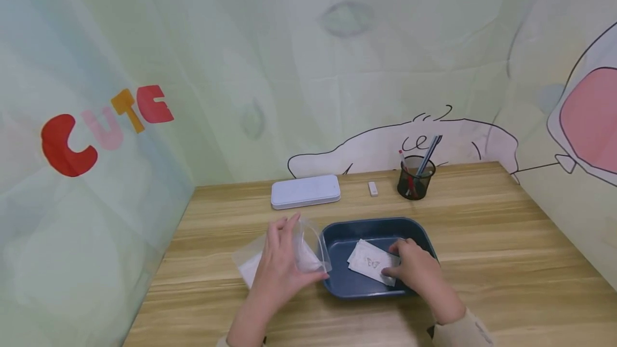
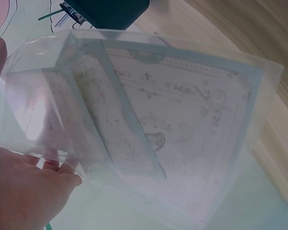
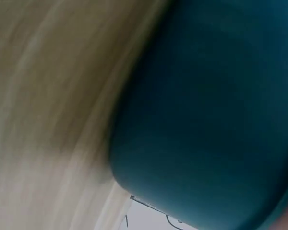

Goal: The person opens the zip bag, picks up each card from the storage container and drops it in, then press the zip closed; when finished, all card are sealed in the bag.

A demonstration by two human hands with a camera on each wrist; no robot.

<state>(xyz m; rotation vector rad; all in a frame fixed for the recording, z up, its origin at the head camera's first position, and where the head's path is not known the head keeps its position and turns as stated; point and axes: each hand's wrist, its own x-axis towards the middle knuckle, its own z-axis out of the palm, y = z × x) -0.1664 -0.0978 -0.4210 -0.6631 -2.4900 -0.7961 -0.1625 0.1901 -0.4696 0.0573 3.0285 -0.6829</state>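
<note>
My left hand point(image 1: 278, 264) holds a clear plastic bag point(image 1: 310, 240) by its mouth, thumb and fingers spread so the opening gapes toward the tray. In the left wrist view, flat white packets point(image 2: 182, 110) with a pale blue border and scroll print show through the plastic. My right hand point(image 1: 418, 266) is inside the dark blue tray point(image 1: 344, 289), thumb and fingers gripping the right end of a small stack of flat white packets point(image 1: 368, 261). A butterfly is printed on the top one. In the right wrist view the tray's outer wall point(image 3: 206, 110) fills most of the frame, blurred.
Behind the tray lie a pale lidded case point(image 1: 306, 190) and a small white block point(image 1: 373, 189). A black mesh pen cup point(image 1: 416, 183) with several pens stands at the back right. A printed cloth point(image 1: 250, 68) hangs along the back and sides of the wooden table point(image 1: 496, 240).
</note>
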